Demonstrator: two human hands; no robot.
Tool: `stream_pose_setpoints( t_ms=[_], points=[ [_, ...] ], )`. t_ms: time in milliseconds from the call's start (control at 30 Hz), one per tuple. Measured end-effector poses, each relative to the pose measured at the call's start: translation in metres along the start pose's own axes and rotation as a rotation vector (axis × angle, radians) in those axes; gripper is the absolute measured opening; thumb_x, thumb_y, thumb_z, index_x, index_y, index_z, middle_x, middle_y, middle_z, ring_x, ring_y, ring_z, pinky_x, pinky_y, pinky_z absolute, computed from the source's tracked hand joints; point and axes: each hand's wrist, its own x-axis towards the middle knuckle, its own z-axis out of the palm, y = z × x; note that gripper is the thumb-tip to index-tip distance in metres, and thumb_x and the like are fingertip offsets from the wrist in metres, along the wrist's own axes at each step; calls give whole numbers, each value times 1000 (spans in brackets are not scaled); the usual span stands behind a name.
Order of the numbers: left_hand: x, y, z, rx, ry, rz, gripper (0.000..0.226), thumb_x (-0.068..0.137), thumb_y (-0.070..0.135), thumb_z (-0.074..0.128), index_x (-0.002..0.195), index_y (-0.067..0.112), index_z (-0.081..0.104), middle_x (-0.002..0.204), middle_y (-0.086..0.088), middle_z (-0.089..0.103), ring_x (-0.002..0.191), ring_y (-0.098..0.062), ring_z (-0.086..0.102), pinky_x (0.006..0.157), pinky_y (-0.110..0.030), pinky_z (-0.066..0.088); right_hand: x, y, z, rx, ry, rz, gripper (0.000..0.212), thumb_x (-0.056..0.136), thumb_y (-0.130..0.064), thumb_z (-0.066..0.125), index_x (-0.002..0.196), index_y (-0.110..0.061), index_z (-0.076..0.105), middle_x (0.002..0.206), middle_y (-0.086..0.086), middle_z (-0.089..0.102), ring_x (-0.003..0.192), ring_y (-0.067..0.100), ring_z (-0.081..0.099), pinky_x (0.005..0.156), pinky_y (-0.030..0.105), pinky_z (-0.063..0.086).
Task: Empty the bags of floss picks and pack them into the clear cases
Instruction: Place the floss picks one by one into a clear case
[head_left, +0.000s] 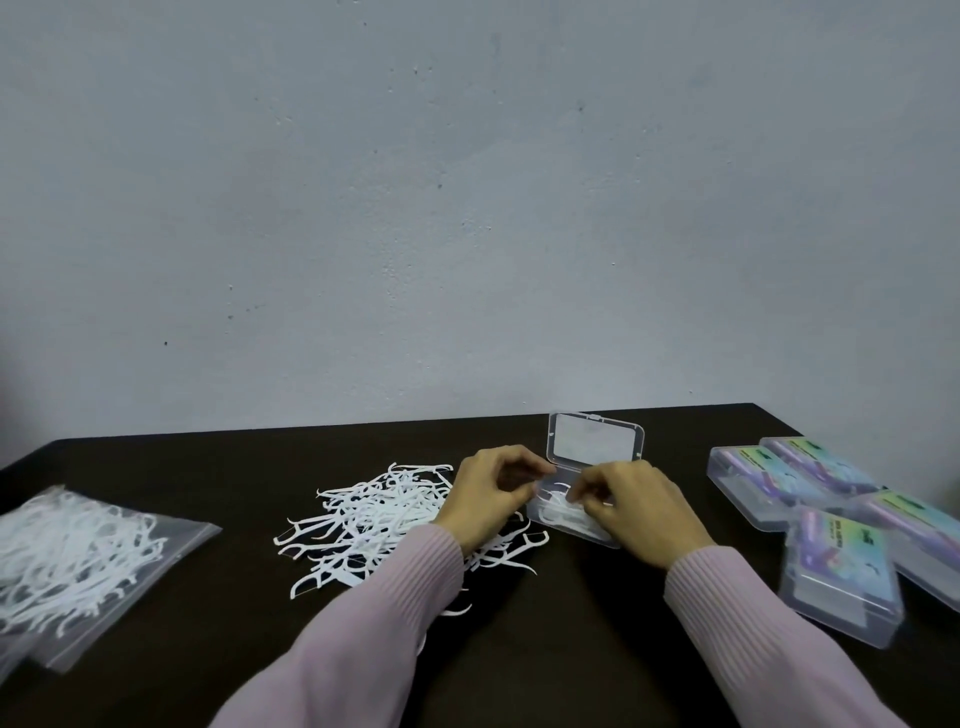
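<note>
Both hands, left (491, 491) and right (631, 501), reach forward close together, fingers curled.

I see both hands over the open case (592, 522) on the table (156, 457): left hand (491, 491) curled at its left edge, right hand (631, 501) pinching picks inside. Loose picks (374, 514) lie left, a bag (78, 551) farther left, closed cases (831, 525) right.

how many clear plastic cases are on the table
5: one open clear plastic case under the hands, four closed clear cases with colourful inserts at right. Others may lie beyond the frame.
</note>
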Motion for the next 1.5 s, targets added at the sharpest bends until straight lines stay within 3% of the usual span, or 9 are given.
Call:
stream_pose_setpoints(
  t_ms=[100, 233, 533, 667, 900, 1033, 1167, 1300, 1500],
  points=[
    [-1, 1, 0, 11, -1, 4, 22, 84, -4, 62, 96, 13, 70, 99, 4, 70, 94, -1, 66, 87, -17, 50, 0, 0, 0, -35, 10, -16, 28, 95, -17, 42, 96, -26, 68, 85, -11, 60, 66, 1, 46, 92, 29, 42],
    [-4, 7, -4, 27, -14, -7, 28, 85, -8, 58, 95, 15, 69, 99, 5, 70, 95, -2, 65, 86, -18, 52, -1, -2, 0, -52, 34, -50, 25, 95, -19, 45, 100, -27, 68, 105, -8, 62, 85, 3, 48, 100, 31, 40],
    [-33, 18, -52, 167, 11, 0, 31, 88, 0, 56, 91, 28, 68, 96, 14, 70, 94, 2, 63, 89, -17, 49, -7, -28, 0, 43, 94, -253, 22, 94, -16, 49, 102, -27, 66, 105, -10, 62, 97, 3, 52, 93, 24, 42],
    [-58, 13, -88, 320, 39, -34, 24, 89, 12, 61, 90, 36, 65, 99, 21, 67, 100, 9, 57, 92, -16, 41, -11, -47, 9, 56, 2, -334, 26, 93, -22, 52, 118, -28, 56, 116, -12, 55, 107, 1, 49, 96, 17, 38],
    [-70, 2, -138, 598, -165, -257, 33, 78, 37, 73, 106, 43, 57, 121, 17, 52, 117, -1, 43, 105, -27, 33, 2, -72, 33, -14, -138, -320, 52, 91, -33, 50, 139, -23, 33, 140, -4, 43, 129, 11, 39, 105, 31, 35],
    [-70, -3, -137, 633, -258, -333, 50, 70, 41, 78, 115, 37, 57, 122, 15, 51, 115, -3, 46, 103, -27, 35, 10, -80, 43, -58, -74, -324, 34, 93, -31, 51, 126, -24, 48, 126, -5, 55, 115, 13, 51, 94, 30, 43],
    [-71, -4, -130, 597, -206, -294, 44, 74, 30, 77, 113, 34, 58, 116, 12, 54, 106, -3, 50, 98, -26, 42, 7, -76, 45, -4, -2, -310, 23, 90, -31, 57, 112, -27, 60, 111, -6, 64, 103, 11, 58, 85, 26, 47],
    [-71, -1, -129, 637, -168, -251, 36, 79, 25, 74, 113, 29, 63, 110, 11, 62, 99, -1, 54, 89, -19, 43, 6, -69, 41, 57, 45, -271, 26, 88, -36, 60, 113, -28, 63, 105, -6, 68, 99, 9, 62, 83, 23, 48],
    [-72, 1, -130, 616, -80, -190, 25, 79, 22, 74, 103, 26, 71, 95, 12, 68, 87, 1, 60, 85, -18, 48, 9, -62, 38, 301, 12, -213, 18, 81, -26, 70, 98, -27, 64, 85, -8, 67, 80, -2, 62, 78, 16, 50]
  ],
)
